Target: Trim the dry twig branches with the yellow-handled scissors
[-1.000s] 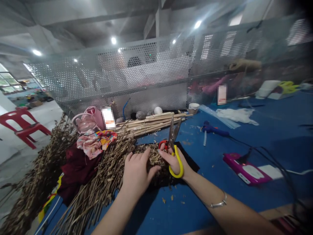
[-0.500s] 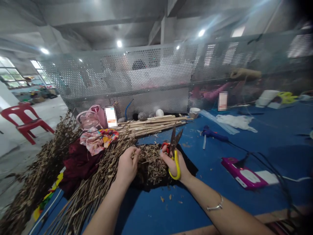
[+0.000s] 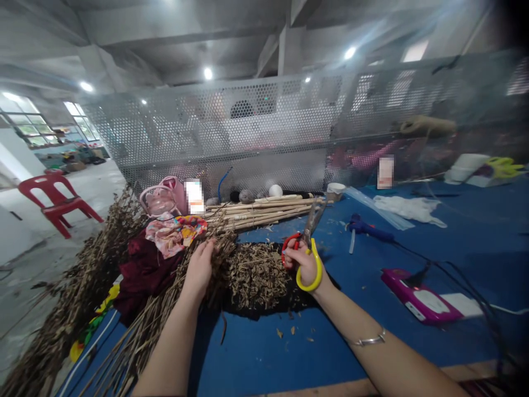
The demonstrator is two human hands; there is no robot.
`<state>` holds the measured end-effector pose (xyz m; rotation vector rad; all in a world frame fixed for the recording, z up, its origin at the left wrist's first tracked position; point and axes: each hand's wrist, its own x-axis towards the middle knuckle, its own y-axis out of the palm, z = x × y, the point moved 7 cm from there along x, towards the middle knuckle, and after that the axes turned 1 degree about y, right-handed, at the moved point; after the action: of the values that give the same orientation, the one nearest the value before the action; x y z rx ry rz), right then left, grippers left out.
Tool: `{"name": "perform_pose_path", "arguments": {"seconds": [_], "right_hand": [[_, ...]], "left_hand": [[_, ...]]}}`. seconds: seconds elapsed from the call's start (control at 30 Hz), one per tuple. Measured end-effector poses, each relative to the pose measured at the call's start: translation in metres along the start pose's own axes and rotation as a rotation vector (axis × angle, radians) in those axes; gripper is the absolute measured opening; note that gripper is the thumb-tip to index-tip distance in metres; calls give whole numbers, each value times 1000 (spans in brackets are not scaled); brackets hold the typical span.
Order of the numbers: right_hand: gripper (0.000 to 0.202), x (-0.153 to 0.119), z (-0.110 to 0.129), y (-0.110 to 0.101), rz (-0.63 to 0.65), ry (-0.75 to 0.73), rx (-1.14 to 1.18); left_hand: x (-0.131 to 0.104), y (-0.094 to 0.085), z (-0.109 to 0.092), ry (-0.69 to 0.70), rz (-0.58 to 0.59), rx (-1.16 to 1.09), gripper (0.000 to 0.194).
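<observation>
Nearest, loose flakes lie on the blue table [image 3: 264,353] in front of the black cloth [image 3: 295,300]; a passing forearm could spread them further. The left hand [image 3: 200,270] is at the upper part of the dried stalks [image 3: 142,331], fingers drawn together; whether it grips any stems cannot be told, as its back hides the fingertips. Brittle stems would probably snap under a hard pull, and their tangled ends could drag flakes off the heap.

The right hand [image 3: 305,266] is closed around the scissors [image 3: 316,270], fingers at the red and yellow handles, blades parted and pointing away. The left hand is well apart from them; an injury would most likely come from bringing it across unwatched.

Between the hands, the heap of dried flakes [image 3: 256,273] sits on the black cloth (no raised rim is visible). A tug or a knock from the wrist could spill it.

Beyond the heap lie the wooden sticks [image 3: 256,212], liable to roll if bumped. To the right, the blue glue gun [image 3: 367,227] trails a black cable [image 3: 463,278], a snagging hazard; whether the gun is hot cannot be determined.
</observation>
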<state>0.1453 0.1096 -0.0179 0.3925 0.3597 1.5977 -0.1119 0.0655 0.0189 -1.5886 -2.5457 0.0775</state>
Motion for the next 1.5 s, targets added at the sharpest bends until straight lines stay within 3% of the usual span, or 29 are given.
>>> {"name": "perform_pose_path", "arguments": {"seconds": [0.13,0.37,0.5,0.6,0.63,0.67,0.73,0.8,0.87,1.07,1.23,1.5], "right_hand": [[25,-2,-5,4,52,2,-38],[21,-8,-2,10,100,-47,-147],[18,-13,-2,16,165,-30,-264],[16,-19,2,19,190,-87,-425],[16,-21,4,21,195,-120,-484],[15,-23,7,23,196,-155,-535],[15,-28,11,26,197,-208,-595],[14,-31,13,29,191,-224,-614],[16,-33,15,30,164,-238,-625],[28,-32,10,27,130,-227,-570],[34,-30,6,23,191,-228,-822],[44,-37,2,31,257,-228,-911]], "left_hand": [[-7,7,-10,207,8,323,36],[-14,25,-8,306,139,669,41],[-23,25,-25,421,19,800,46],[-37,28,-43,516,-60,706,37],[-42,33,-46,523,-9,634,33],[-46,43,-44,497,113,553,30],[-58,68,-31,343,463,401,35],[-73,88,-18,198,732,273,37],[-81,95,-9,91,831,170,34],[-64,87,1,27,595,21,35],[-56,79,7,-21,430,-130,34],[-62,80,8,-44,432,-207,35]]}}
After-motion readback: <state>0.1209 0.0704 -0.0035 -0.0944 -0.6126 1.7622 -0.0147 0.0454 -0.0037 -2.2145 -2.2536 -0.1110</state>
